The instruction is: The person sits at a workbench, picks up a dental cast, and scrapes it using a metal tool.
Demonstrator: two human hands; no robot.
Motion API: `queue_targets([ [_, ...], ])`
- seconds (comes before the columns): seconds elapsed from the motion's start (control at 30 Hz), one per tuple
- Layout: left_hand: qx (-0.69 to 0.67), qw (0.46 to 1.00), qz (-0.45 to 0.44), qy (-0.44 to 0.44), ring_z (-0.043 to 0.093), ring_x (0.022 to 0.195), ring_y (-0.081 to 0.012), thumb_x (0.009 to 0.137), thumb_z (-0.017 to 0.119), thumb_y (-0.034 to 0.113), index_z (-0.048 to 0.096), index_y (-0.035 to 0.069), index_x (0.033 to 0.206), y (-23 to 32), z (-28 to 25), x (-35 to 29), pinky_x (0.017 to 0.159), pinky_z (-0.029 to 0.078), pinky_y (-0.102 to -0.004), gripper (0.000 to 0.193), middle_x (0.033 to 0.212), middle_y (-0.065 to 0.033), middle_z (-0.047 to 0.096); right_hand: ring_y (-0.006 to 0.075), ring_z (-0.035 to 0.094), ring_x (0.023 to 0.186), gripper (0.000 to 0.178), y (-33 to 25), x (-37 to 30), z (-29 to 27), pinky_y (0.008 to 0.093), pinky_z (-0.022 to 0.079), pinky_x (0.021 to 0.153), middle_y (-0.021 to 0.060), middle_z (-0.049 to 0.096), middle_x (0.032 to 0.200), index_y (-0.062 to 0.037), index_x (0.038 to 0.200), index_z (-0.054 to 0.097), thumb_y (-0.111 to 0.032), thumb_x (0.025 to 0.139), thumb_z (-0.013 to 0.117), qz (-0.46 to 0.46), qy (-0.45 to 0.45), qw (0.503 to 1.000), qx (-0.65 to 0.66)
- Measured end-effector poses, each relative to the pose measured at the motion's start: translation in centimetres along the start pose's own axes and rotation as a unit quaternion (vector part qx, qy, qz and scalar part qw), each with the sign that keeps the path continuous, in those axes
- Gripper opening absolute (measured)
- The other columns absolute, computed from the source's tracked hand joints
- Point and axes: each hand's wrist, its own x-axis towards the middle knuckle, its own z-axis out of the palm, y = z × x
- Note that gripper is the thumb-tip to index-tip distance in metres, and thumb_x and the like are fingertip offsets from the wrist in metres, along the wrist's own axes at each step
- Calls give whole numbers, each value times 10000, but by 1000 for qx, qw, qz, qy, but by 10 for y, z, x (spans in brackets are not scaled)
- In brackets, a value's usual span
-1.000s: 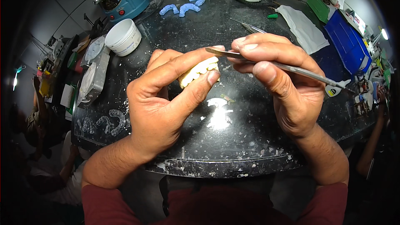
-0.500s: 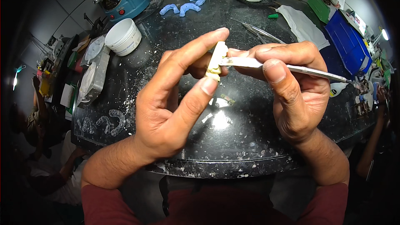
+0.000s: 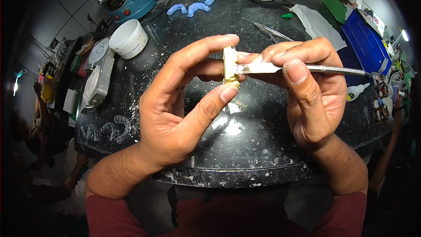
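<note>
Between thumb and fingers, my left hand (image 3: 175,101) grips a small pale-yellow dental model (image 3: 229,63) by its ends, above the middle of the bench. Tooth shapes run along its right side. My right hand (image 3: 313,87) is closed on a metal spatula-like carving tool (image 3: 263,68), whose flat blade points left. The blade's tip meets the toothed side of the model. The tool's thin far end sticks out to the right, past my fingers. Part of the model is covered by my left fingertips.
The dark bench (image 3: 245,149) is strewn with white crumbs. Clear aligner-like trays (image 3: 118,129) lie left, below a white tub (image 3: 128,39). Blue arch-shaped pieces (image 3: 198,8) lie at the back, near a blue machine (image 3: 131,0). Metal tweezers (image 3: 272,31), a white cloth (image 3: 315,26) and a blue bin (image 3: 366,44) are right.
My left hand has turned the model more upright, and its toothed side now faces right. The tool has tilted closer to level, its blade still at the model.
</note>
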Motion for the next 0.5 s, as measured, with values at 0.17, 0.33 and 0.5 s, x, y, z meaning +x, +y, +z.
queue_targets([
  [0.17, -3, 1000, -6, 2, 596, 1015, -154, 883, 610, 20, 421, -47, 1336, 2, 0, 0, 946, 467, -320, 495, 1176, -151, 601, 239, 618, 928, 141, -3, 2, -1, 421, 532, 857, 186, 602, 964, 22, 1010, 501, -109, 971, 465, -6, -19, 999, -35],
  [0.33, 2, 1000, -3, 1, 597, 1015, -156, 882, 611, 18, 427, -44, 1333, 0, 0, 0, 946, 466, -319, 491, 1172, -149, 606, 225, 613, 935, 134, -2, 1, 1, 399, 528, 850, 177, 606, 948, 19, 1002, 504, -107, 967, 474, 10, 6, 1000, 7],
  [0.5, 14, 1000, -3, 1, 599, 1023, -163, 876, 614, 10, 439, -43, 1331, 1, -2, 0, 950, 463, -321, 490, 1183, -146, 605, 217, 618, 924, 126, -1, 1, 0, 374, 518, 855, 174, 613, 949, 16, 997, 508, -103, 962, 487, 6, -5, 1000, -11],
])
